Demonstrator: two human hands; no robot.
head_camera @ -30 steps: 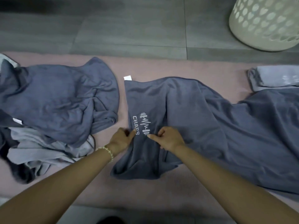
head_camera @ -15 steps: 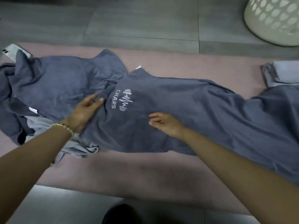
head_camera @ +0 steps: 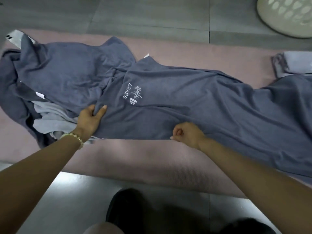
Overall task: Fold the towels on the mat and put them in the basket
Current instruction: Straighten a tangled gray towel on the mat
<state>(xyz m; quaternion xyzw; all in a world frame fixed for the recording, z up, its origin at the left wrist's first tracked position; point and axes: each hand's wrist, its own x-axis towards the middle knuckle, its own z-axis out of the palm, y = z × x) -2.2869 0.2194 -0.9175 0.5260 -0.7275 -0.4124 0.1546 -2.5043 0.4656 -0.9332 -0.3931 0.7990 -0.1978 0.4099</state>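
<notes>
The towel (head_camera: 194,102) lies across the mat (head_camera: 135,157); the left hand (head_camera: 89,119) pinches a fold at 9 o'clock, the right hand (head_camera: 187,134) the near hem, both grips holding cloth; pulling apart evenly should flatten it; basket (head_camera: 287,19) at 1 o'clock.

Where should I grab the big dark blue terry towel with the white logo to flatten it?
Probably its near hem, from the bare pink mat side: that edge of the dark blue towel lies flat and exposed, while the left end overlaps the crumpled towel pile. The right hand pinches that hem.
</notes>
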